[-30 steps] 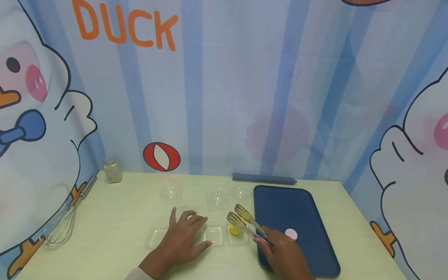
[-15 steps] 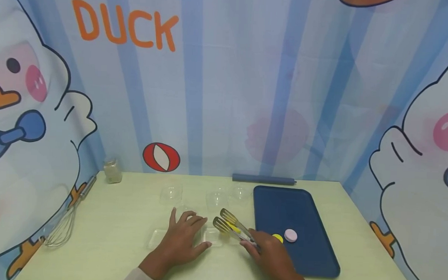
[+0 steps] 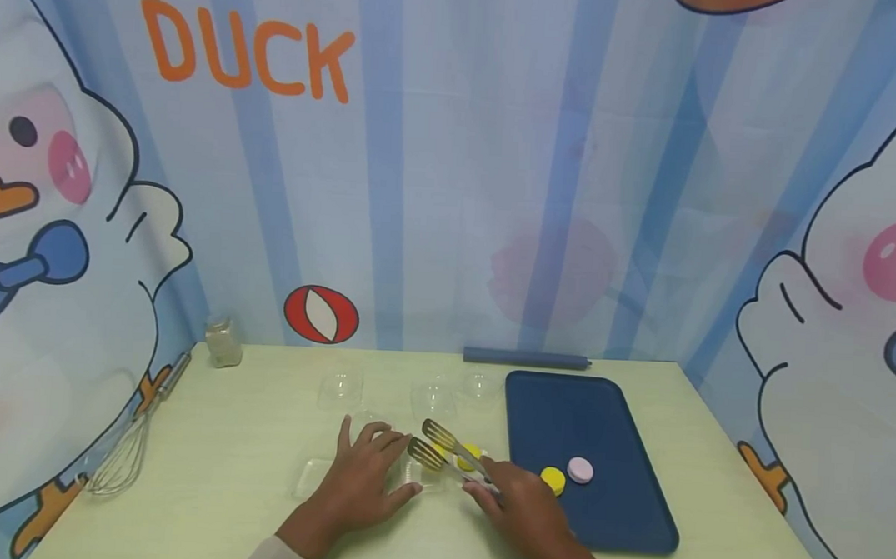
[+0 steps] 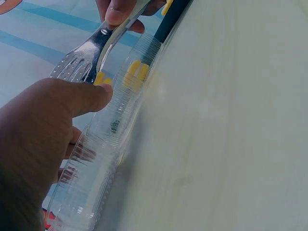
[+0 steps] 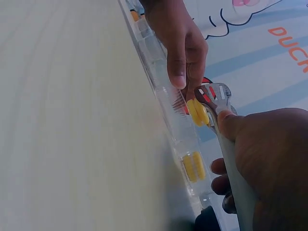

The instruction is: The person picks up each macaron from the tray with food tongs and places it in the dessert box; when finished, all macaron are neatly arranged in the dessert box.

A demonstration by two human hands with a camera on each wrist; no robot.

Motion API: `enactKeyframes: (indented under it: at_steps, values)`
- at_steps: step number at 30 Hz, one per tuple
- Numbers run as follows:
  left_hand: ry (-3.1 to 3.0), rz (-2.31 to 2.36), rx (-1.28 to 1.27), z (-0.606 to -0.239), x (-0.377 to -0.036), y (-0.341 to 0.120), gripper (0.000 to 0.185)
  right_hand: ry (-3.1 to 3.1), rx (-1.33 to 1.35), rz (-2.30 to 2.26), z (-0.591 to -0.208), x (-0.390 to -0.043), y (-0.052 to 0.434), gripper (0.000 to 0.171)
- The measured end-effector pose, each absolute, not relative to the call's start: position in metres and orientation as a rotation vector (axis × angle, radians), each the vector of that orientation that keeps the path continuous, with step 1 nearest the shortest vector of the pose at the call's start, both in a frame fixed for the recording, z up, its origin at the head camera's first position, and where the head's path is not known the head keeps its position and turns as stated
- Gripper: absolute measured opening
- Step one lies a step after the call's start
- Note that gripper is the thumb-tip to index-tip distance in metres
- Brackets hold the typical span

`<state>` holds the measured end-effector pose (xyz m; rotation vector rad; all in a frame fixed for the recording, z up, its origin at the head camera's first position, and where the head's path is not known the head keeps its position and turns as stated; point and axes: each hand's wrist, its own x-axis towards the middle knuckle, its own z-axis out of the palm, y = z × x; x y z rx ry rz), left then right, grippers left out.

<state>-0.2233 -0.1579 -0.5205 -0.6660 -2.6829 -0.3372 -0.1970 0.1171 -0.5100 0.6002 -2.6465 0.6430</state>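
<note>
The right hand [image 3: 516, 509] has its thumb and fingers curled round the handles of a pair of metal tongs [image 3: 448, 453], and the slotted tips pinch a yellow macaron [image 5: 198, 111] just above the middle pocket of a clear plastic tray [image 3: 398, 474]; the wrist view shows the tips closed on the macaron from both sides. A second yellow macaron [image 5: 193, 166] already sits in the tray pocket nearest the right hand. The left hand [image 3: 368, 476] lies flat, fingers straight and slightly spread, pressing on the left part of the clear tray, its thumb just beside the tong tips. To the right of the tray lies a dark blue baking tray [image 3: 595, 519] with a yellow macaron [image 3: 553, 480] and a pink macaron [image 3: 581, 469] side by side on it. Behind the hands stand three clear domed lids [image 3: 434, 398], and farther left a small glass jar [image 3: 223, 342] and a wire whisk [image 3: 127, 449] rest on the pale green table [image 3: 205, 502]
</note>
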Motion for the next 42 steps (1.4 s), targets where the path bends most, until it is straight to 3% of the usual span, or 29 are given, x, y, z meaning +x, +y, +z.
enactKeyframes:
  at_steps: [29, 42]
  values:
    - [-2.773, -0.307, -0.578, -0.519, -0.224, -0.158, 0.072, -2.658, 0.669, 0.571, -0.508, -0.196, 0.106, 0.035]
    - [-2.773, -0.333, -0.581, -0.52, -0.225, -0.156, 0.071, -2.678, 0.665, 0.512, -0.509, -0.195, 0.104, 0.04]
